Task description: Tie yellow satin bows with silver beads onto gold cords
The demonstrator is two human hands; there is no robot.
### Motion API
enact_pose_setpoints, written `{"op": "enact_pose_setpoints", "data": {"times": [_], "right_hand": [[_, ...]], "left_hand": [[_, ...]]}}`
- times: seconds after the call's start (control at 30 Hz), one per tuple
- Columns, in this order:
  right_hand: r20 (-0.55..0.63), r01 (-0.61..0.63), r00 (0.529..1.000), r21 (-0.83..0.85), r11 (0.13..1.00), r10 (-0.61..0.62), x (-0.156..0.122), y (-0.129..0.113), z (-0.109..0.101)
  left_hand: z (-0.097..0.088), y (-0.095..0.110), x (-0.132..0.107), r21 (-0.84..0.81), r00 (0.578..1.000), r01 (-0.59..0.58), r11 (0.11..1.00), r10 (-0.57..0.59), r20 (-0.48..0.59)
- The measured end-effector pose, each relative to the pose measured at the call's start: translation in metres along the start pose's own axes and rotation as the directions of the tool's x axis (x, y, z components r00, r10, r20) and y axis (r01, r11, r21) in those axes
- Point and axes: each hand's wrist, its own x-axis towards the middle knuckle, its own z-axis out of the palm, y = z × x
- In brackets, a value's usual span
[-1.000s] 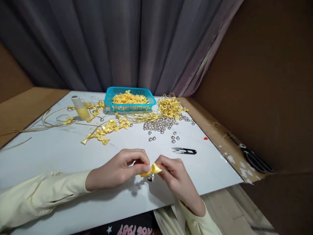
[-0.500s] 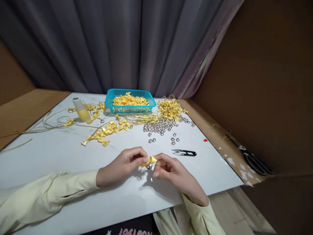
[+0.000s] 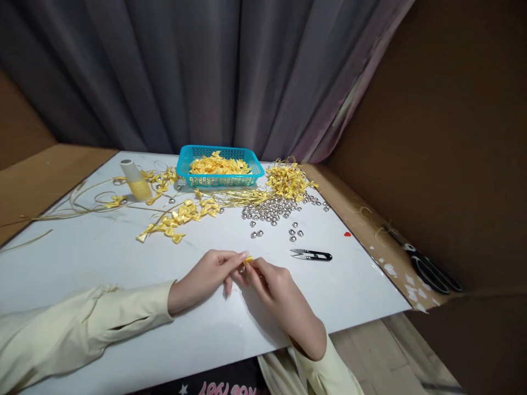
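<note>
Near the table's front, my left hand [image 3: 212, 274] pinches a small yellow ribbon bow [image 3: 248, 260] between thumb and fingers. My right hand [image 3: 275, 282] meets it from the right, its fingertips closed on the same bow. A bit of a silver bell [image 3: 243, 269] shows just under the bow; the fingers cover most of both. Beyond my hands lie loose yellow bows [image 3: 177, 220] and a spread of silver bells [image 3: 272, 211]. Black thread snips [image 3: 312, 255] rest to the right of my right hand.
A blue basket [image 3: 220, 181] of yellow bows stands at the back, with a heap of corded bows [image 3: 289, 180] beside it. A bottle of yellow liquid [image 3: 136, 181] stands at left, near loose gold cords [image 3: 78, 203]. Black scissors [image 3: 428, 269] lie beyond the table's right edge.
My hands have come closer together, the right one moving left and turning its fingers onto the bow. The bow and bell, plainly visible before, are now mostly covered.
</note>
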Motion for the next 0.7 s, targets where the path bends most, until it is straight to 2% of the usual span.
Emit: {"op": "enact_pose_setpoints", "data": {"times": [0.13, 0.37, 0.57, 0.7], "right_hand": [[0.040, 0.054, 0.998, -0.001, 0.999, -0.054, -0.001, -0.001, -0.003], [0.043, 0.010, 0.999, -0.053, 0.999, -0.008, -0.006, 0.003, -0.021], [-0.110, 0.025, 0.992, -0.253, 0.967, -0.054, -0.009, 0.013, -0.033], [-0.140, 0.013, 0.988, -0.327, 0.945, -0.062, -0.009, 0.016, -0.036]], "left_hand": [[-0.002, 0.001, 0.002, -0.128, 0.998, 0.021, 0.992, -0.014, 0.057], [-0.006, 0.000, 0.005, -0.243, 0.988, 0.135, 0.961, -0.112, 0.103], [-0.005, 0.005, 0.005, -0.279, 0.985, 0.163, 0.947, -0.140, 0.100], [-0.005, 0.007, 0.005, -0.274, 0.982, 0.175, 0.945, -0.146, 0.123]]}}
